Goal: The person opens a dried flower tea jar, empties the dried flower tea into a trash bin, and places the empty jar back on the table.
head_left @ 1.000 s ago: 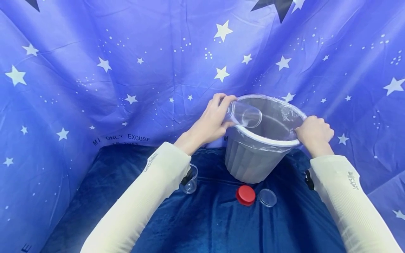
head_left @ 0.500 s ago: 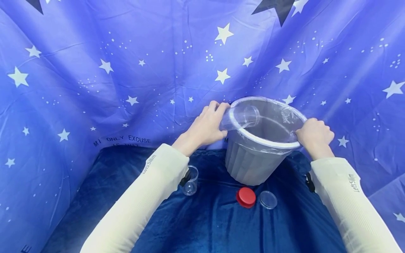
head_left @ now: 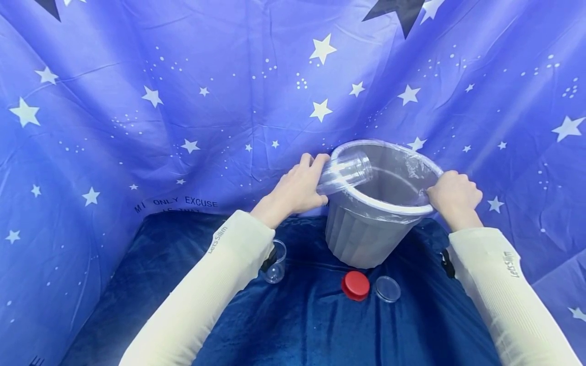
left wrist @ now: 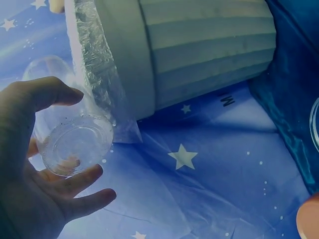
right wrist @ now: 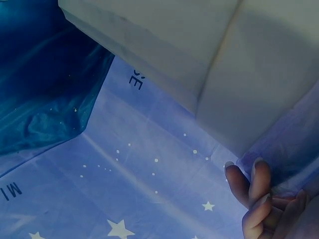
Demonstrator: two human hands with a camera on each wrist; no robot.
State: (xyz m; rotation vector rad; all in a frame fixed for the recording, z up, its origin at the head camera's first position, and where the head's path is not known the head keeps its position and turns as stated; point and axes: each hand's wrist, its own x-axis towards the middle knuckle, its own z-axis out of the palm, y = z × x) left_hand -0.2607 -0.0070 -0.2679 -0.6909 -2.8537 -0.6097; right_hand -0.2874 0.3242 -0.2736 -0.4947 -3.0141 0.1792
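My left hand [head_left: 297, 185] holds a clear plastic jar [head_left: 345, 172], tipped sideways across the bin's left rim. The jar's ridged end lies over the bin's opening. In the left wrist view the jar's round base [left wrist: 77, 144] faces the camera, between the thumb above and the fingers below. My right hand [head_left: 454, 198] grips the right rim of the grey bin [head_left: 366, 231], which leans towards me. Thin clear plastic bag material [left wrist: 97, 59] lines the bin and folds over its rim. In the right wrist view, curled fingers [right wrist: 259, 191] show beside the bin's rim.
On the dark blue cloth [head_left: 274, 325] stand a second clear jar [head_left: 274, 267], partly behind the left sleeve, a red lid [head_left: 355, 285] and a clear round lid [head_left: 387, 289] in front of the bin. A purple star-patterned curtain [head_left: 229, 117] hangs close behind and beside everything.
My left hand has moved slightly down and left, and the jar has turned so that its ridged end lies farther into the bin's opening. My right hand keeps its grip on the rim.
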